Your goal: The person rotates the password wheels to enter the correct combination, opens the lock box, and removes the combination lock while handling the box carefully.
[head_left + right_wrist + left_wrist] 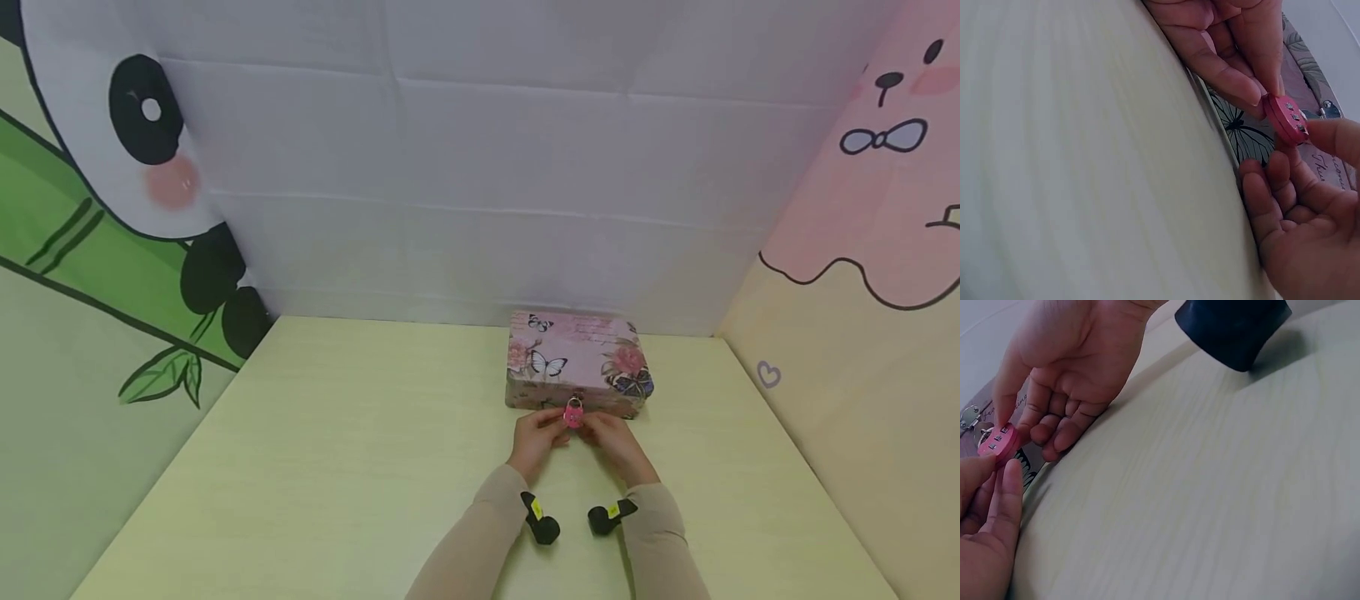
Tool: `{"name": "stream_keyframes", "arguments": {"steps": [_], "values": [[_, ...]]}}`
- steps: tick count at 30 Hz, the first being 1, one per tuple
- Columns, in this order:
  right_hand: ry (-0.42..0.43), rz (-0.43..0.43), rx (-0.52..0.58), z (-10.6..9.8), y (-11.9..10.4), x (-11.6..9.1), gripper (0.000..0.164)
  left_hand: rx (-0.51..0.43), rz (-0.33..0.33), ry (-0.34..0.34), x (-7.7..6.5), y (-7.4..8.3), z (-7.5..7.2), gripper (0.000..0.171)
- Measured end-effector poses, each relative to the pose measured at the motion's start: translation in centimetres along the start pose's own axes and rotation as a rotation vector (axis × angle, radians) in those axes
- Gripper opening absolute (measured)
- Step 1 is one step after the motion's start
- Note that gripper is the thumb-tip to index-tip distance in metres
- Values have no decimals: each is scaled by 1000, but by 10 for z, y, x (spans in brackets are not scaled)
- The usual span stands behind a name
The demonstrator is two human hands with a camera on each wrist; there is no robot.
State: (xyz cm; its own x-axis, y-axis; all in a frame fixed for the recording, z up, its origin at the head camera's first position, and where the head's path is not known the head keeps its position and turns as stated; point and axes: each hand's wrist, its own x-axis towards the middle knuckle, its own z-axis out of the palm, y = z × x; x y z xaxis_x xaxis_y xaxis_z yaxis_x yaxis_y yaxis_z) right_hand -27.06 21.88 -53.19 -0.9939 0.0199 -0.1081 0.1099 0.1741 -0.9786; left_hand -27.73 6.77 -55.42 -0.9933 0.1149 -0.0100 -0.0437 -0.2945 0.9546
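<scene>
A small pink combination padlock with a row of number dials hangs at the front latch of a pink box printed with butterflies and roses. My left hand pinches the padlock from the left side. From the other side, the thumb and a finger of my right hand grip it too. In the left wrist view, the right hand is above the padlock and the left hand below. The right wrist view shows the dials of the padlock facing up between the fingertips.
Under the box and hands lies a pale yellow wood-grain table. A white backdrop rises behind the box, with cartoon-printed panels at the sides. Each wrist carries a black camera, both just above the table.
</scene>
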Motion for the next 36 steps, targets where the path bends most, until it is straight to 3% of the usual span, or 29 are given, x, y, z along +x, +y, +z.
{"name": "stream_keyframes", "arguments": {"steps": [6,23,36], "values": [[-13,23,131,-1,-2,1,23,-2,5,8,0,2,0,24],[-70,-13,54,0,-4,-4,26,19,-16,20,0,2,0,23],[-26,-18,-1,0,-2,-6,26,28,-10,19,0,0,1,24]]}}
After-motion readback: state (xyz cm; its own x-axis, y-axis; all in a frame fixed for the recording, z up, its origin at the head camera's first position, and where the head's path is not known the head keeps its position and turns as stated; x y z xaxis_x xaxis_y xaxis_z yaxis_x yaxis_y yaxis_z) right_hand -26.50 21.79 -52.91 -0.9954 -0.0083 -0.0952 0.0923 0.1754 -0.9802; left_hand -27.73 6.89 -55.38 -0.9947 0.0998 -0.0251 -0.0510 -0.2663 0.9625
